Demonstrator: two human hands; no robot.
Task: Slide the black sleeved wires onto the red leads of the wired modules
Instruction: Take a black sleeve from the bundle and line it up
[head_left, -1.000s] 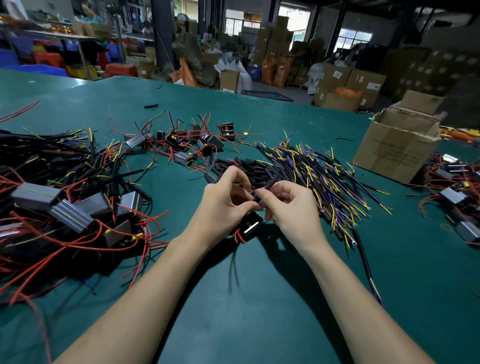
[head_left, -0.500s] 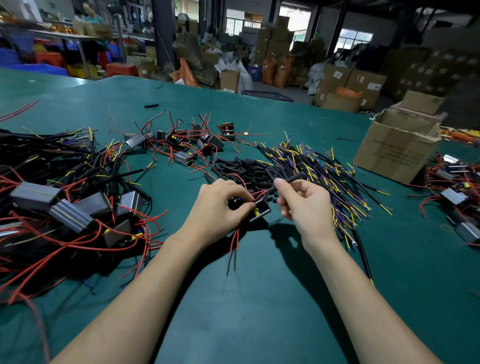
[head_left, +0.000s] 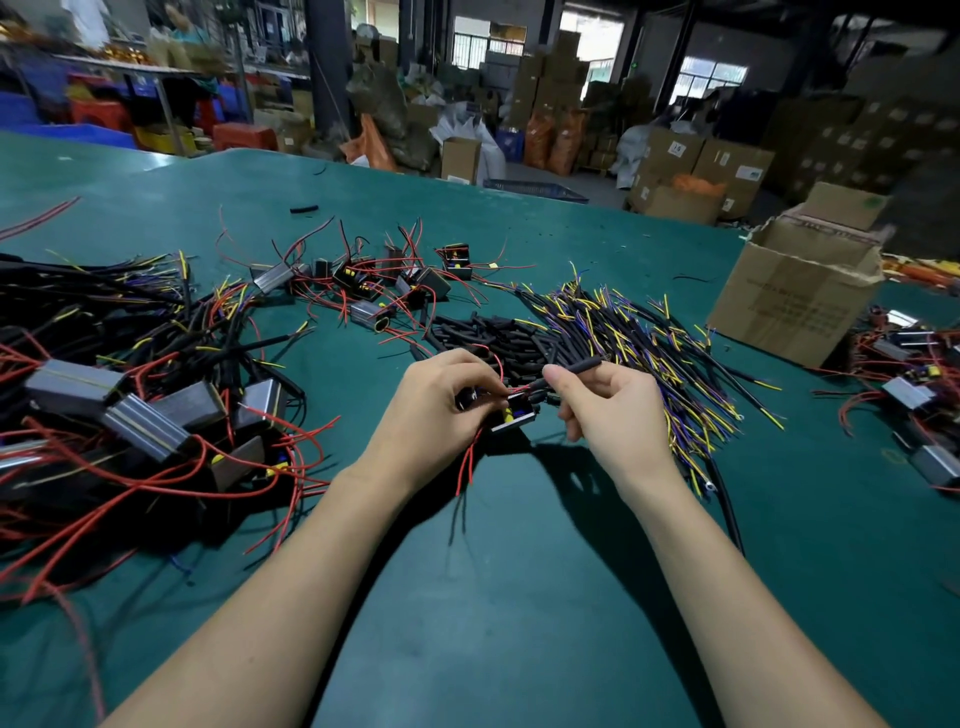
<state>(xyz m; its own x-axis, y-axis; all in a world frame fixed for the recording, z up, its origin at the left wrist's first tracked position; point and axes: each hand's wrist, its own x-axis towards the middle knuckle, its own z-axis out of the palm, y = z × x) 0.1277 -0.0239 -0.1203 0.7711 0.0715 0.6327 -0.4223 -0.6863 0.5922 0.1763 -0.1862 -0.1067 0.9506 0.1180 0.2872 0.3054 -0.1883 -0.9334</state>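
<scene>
My left hand (head_left: 439, 402) grips a small black wired module (head_left: 514, 413) just above the green table (head_left: 519, 597). Red leads (head_left: 467, 467) hang below the module and others stick up by my fingertips. My right hand (head_left: 610, 410) pinches a black sleeved wire (head_left: 576, 366) between thumb and forefinger, its near end touching the module's red leads. A pile of short black sleeves (head_left: 498, 338) lies just behind my hands. Sleeved wires with yellow and purple ends (head_left: 649, 332) spread to the right of it.
A heap of grey modules with red and black wires (head_left: 130, 405) fills the left of the table. Several loose modules (head_left: 363, 286) lie further back. An open cardboard box (head_left: 800, 291) stands at the right, with more modules (head_left: 914, 384) beside it.
My left hand has turned the module up and shifted it slightly right. My right hand has lifted away from the left hand, drawing the black sleeved wire out to the right.
</scene>
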